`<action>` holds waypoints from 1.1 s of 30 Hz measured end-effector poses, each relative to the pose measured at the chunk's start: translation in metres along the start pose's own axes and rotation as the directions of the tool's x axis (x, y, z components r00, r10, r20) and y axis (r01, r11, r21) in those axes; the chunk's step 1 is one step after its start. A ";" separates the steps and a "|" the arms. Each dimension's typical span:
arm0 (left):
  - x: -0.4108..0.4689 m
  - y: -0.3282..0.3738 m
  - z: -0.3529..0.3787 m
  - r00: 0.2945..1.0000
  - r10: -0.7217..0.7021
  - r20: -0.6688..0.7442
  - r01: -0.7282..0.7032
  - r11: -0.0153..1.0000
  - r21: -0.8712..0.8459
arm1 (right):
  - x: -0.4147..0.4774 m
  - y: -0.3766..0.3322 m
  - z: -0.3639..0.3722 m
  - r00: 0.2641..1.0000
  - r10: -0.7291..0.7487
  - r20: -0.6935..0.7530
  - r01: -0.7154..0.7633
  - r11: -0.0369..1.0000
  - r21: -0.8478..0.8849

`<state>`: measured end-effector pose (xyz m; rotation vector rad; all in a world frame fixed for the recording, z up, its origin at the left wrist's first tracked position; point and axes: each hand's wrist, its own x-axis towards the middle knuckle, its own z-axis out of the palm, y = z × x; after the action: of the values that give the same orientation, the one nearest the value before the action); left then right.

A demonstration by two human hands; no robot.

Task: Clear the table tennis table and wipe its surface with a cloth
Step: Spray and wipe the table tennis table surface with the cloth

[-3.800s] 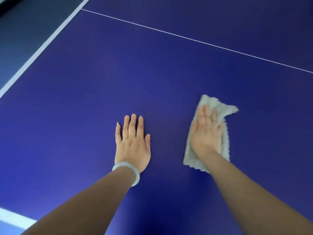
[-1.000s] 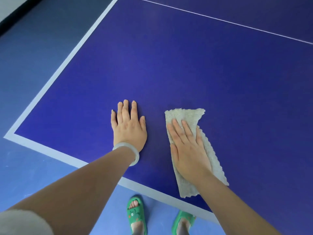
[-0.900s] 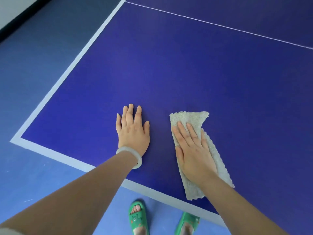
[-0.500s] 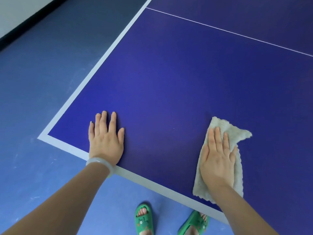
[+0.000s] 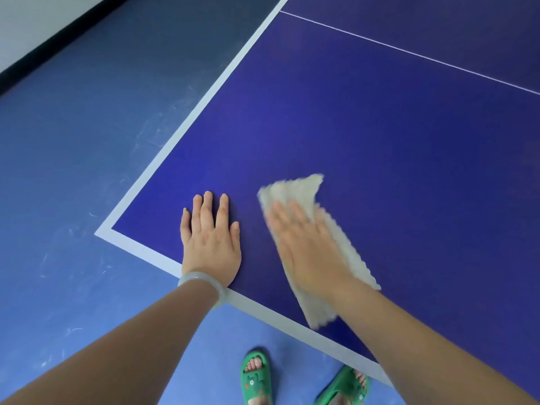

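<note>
Right hand (image 5: 304,244), fingers straight, presses the fluffy cream cloth (image 5: 295,191), long axis eleven-to-five; left hand (image 5: 210,241) braces flat at its nine o'clock.

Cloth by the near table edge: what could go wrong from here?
1. The cloth reaches the white border of the table at its near end; a pull toward the person may drag it off.
2. The left hand lies flat beside the right hand; a leftward stroke could hit it, and the patch under it may go unwiped.
</note>
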<state>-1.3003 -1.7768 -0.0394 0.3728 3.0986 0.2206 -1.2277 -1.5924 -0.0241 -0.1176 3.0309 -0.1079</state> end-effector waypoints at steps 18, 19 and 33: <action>-0.002 0.002 -0.002 1.000 0.001 0.020 -0.001 1.000 0.004 | 0.051 0.012 -0.007 0.989 -0.148 0.019 0.147 0.989 0.026; -0.002 0.002 -0.001 1.000 -0.002 0.021 0.002 1.000 0.003 | 0.049 0.021 -0.006 0.974 -0.222 0.036 0.222 0.975 0.009; -0.003 -0.001 -0.003 1.000 0.016 0.008 -0.015 0.998 -0.054 | -0.068 -0.034 0.012 0.992 -0.120 0.043 0.123 0.988 -0.088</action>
<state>-1.2977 -1.7793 -0.0364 0.3951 3.0751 0.3010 -1.1562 -1.6219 -0.0268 -0.3085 2.9895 0.0220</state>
